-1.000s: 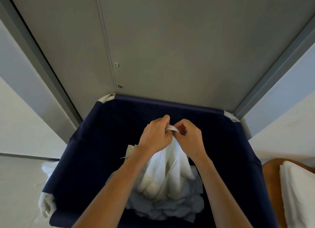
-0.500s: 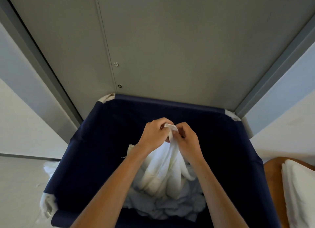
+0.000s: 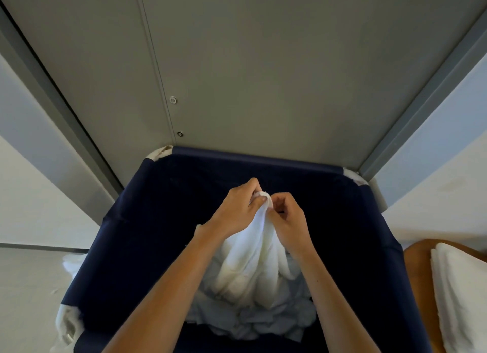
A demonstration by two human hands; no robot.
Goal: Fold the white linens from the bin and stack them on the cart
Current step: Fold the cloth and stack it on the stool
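A white linen [image 3: 253, 260] hangs bunched over the navy fabric bin [image 3: 147, 234], lifted by its top edge. My left hand [image 3: 238, 213] pinches that top edge between thumb and fingers. My right hand [image 3: 288, 218] is right beside it, fingers curled on the same edge. More crumpled white linens [image 3: 266, 323] lie at the bottom of the bin under the lifted piece. Folded white linens [image 3: 463, 294] are stacked on the brown cart top [image 3: 416, 268] at the lower right.
A grey metal door or panel [image 3: 263, 75] stands directly behind the bin, framed by dark grey posts. White walls flank both sides. The bin's white frame corners [image 3: 67, 323] show at the lower left and at the far rim.
Both hands stayed together at the linen's top edge, working along it with small finger shifts. The view tilted slightly; the linen hangs much as before.
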